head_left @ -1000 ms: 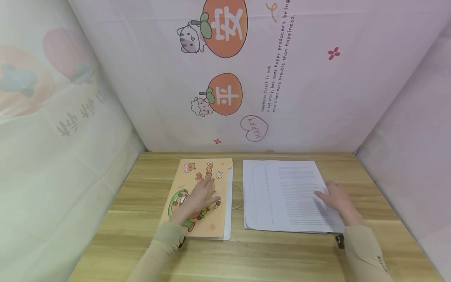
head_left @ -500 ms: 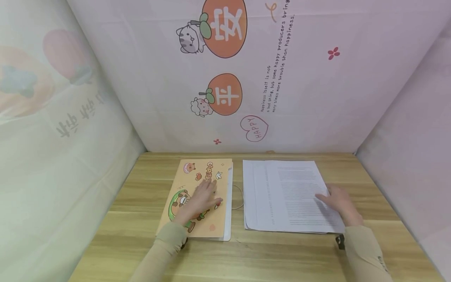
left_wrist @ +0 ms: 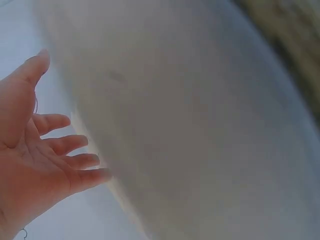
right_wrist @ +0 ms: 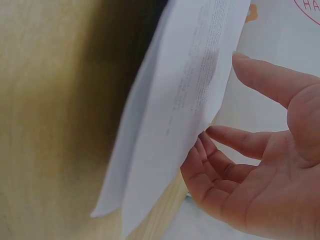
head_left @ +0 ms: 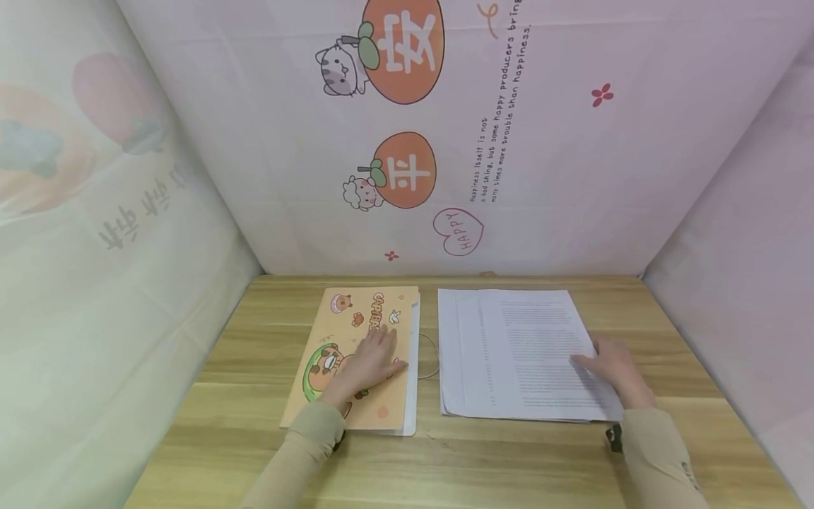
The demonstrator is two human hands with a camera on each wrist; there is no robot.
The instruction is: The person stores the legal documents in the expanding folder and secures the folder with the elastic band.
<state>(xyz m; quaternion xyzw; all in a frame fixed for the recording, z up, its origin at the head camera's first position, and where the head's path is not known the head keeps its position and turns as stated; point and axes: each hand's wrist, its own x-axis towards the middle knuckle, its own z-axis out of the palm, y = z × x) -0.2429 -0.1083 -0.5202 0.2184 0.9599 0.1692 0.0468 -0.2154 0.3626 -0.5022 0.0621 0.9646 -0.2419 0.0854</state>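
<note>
An orange cartoon-printed folder (head_left: pixel 394 413) lies at the left of the table, white sheets showing along its right edge. My left hand (head_left: pixel 369 364) is over its cover, fingers spread and fairly straight; in the left wrist view, the palm of the left hand (left_wrist: pixel 35 155) shows beside a blurred pale surface. To the right lies a stack of printed paper (head_left: pixel 515 353). At the stack's right edge is my right hand (head_left: pixel 613 367), its thumb over the top sheet. In the right wrist view, the fingertips of the right hand (right_wrist: pixel 260 165) meet the paper edge, with the thumb apart from them.
A thin pale loop (head_left: pixel 437 357) shows between folder and papers, partly hidden. The wooden table (head_left: pixel 445 474) is enclosed by printed fabric at the back (head_left: pixel 540 233) and plain-looking fabric on the right (head_left: pixel 750 283). A black item (head_left: pixel 613 437) sits under the right wrist.
My left hand has slid slightly right and toward me over the folder. The right hand has shifted only slightly; folder and papers stay almost unchanged.
</note>
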